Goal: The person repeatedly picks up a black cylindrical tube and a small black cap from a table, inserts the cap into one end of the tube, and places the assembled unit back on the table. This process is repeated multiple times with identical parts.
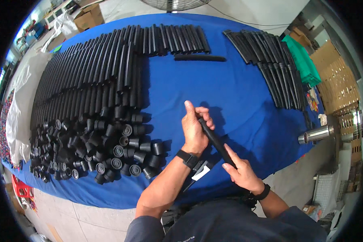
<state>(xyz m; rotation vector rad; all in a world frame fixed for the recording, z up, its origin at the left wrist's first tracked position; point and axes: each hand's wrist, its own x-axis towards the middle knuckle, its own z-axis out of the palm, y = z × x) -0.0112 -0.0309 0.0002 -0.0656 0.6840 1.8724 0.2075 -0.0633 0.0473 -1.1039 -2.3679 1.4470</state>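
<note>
A black tube slants between my two hands above the blue-covered table. My left hand has its fingers curled around the tube's far end, with the thumb pointing up. Lower down, my right hand grips the near end, its thumb lying along the side. To the left of my hands lies a heap of black round caps, some showing ringed ends. Behind them, rows of black tubes lie side by side. One single black tube rests apart near the middle back.
More black tubes lie at the right, next to a green bin. A shiny metal cylinder is at the right table edge. White plastic sheeting borders the left side. A fan stands beyond the blue cloth.
</note>
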